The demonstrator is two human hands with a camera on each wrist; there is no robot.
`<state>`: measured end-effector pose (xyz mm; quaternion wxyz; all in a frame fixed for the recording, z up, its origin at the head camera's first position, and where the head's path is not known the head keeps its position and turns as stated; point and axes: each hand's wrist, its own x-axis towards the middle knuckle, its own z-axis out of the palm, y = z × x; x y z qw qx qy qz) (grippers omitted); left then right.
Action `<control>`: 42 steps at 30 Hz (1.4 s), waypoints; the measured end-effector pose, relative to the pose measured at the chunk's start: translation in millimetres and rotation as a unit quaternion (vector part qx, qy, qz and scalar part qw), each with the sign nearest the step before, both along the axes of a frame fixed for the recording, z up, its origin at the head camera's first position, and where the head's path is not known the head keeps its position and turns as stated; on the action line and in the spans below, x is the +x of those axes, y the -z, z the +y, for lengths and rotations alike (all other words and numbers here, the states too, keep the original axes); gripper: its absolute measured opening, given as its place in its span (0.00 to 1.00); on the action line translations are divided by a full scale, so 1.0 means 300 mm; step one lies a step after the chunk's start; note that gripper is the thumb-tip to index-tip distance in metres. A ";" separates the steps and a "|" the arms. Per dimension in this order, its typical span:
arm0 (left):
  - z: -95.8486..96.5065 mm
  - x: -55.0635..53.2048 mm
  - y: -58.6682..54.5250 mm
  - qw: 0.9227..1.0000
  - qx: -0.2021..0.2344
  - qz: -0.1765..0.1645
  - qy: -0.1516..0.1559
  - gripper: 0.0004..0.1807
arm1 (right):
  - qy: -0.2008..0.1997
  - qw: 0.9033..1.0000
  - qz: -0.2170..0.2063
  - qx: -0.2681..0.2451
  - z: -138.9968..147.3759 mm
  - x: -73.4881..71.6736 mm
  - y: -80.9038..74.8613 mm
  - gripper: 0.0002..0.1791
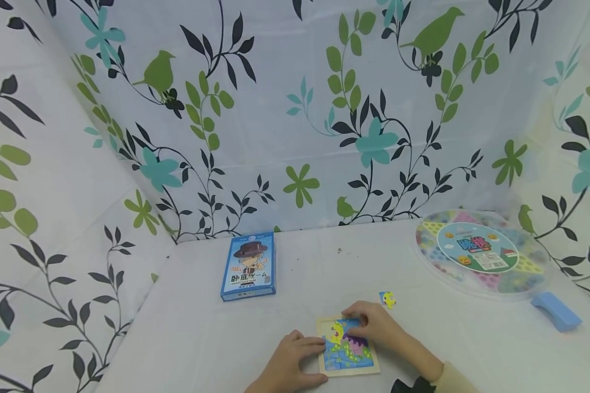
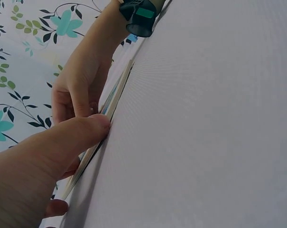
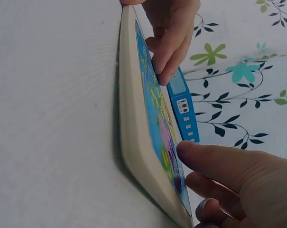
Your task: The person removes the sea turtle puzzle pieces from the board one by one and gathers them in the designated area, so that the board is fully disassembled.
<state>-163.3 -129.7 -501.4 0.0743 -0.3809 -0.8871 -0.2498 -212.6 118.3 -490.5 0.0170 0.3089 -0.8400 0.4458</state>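
Observation:
A small jigsaw puzzle with a pale wooden frame lies on the white table, its picture blue, yellow, green and purple. My left hand holds the frame's left side, the thumb by the near corner and fingertips over the left edge. At the far right corner my right hand grips the puzzle, thumb over the picture and fingers curled at the far edge. Its thumb shows close against the picture in the right wrist view. Just beyond that hand lies a loose yellow and blue puzzle piece.
A blue card game box lies behind the puzzle to the left. At the back right is a round clear case of colourful beads, with a blue block-like object before it. Patterned cloth hangs around the table.

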 end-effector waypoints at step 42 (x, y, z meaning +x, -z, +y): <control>-0.003 0.002 0.003 1.000 0.018 0.023 0.008 0.26 | -0.026 0.999 -0.037 0.027 -0.012 0.009 -0.003 0.23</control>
